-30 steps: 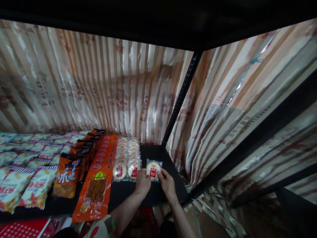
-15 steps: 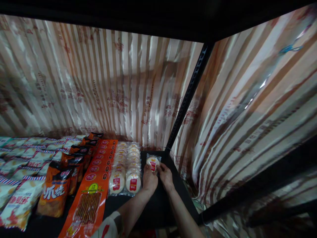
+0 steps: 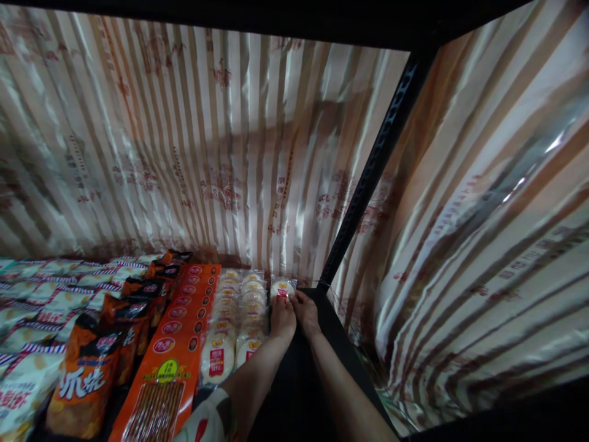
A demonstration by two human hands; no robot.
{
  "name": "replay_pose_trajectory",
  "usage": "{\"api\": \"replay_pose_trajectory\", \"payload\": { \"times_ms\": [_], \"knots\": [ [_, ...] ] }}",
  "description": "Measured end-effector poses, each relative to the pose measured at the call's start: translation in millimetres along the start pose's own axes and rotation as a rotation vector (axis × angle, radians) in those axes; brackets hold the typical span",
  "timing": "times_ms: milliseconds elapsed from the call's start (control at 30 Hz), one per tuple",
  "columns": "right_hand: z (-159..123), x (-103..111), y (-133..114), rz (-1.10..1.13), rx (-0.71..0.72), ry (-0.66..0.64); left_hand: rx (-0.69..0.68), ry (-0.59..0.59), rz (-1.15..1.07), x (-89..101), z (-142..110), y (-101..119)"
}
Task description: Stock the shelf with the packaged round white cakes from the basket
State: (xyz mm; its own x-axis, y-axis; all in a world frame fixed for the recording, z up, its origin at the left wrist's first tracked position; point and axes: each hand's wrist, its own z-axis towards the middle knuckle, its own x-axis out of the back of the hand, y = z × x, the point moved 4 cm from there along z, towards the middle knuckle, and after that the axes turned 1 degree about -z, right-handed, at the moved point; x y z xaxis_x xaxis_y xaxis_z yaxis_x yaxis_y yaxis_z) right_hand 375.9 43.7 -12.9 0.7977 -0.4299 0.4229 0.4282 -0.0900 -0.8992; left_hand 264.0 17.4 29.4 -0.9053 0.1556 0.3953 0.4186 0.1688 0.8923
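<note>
A clear-wrapped packet of round white crackers (image 3: 281, 287) with a red label is at the back of the black shelf, near the striped sheet. My left hand (image 3: 282, 318) is closed on its near edge, fingers over the label. At the packet's right edge, my right hand (image 3: 306, 314) pinches with bent fingers; its fingertips are partly hidden. Just left of my left hand stand two rows of the same cracker packets (image 3: 218, 356), one behind another. My left forearm covers part of the nearer right-row packet.
Left of the crackers lie overlapping orange stick-snack packs (image 3: 177, 325), orange-black snack bags (image 3: 85, 380) and several white snack bags (image 3: 27, 380). A black slotted post (image 3: 368, 178) rises at the back right corner. Striped sheeting (image 3: 248, 153) hangs behind and to the right.
Both hands have moved the cracker packet farther back on the shelf, closer to the striped sheet. The camera view has shifted slightly.
</note>
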Motion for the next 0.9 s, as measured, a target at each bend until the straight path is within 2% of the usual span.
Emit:
{"api": "replay_pose_trajectory", "payload": {
  "times_ms": [333,533,667,900],
  "knots": [
    [12,-9,-12,-0.115,-0.046,-0.002,0.085,0.006,0.001,0.1,17,-2],
    [10,-13,-24,-0.381,-0.007,-0.004,0.057,0.044,0.012,2.1,22,-1],
    [8,-18,-23,-0.528,0.041,0.004,0.056,0.079,0.012,2.6,24,-1],
    [7,-23,-15,-0.497,0.078,-0.01,0.054,0.083,0.038,2.3,25,0]
  ]
}}
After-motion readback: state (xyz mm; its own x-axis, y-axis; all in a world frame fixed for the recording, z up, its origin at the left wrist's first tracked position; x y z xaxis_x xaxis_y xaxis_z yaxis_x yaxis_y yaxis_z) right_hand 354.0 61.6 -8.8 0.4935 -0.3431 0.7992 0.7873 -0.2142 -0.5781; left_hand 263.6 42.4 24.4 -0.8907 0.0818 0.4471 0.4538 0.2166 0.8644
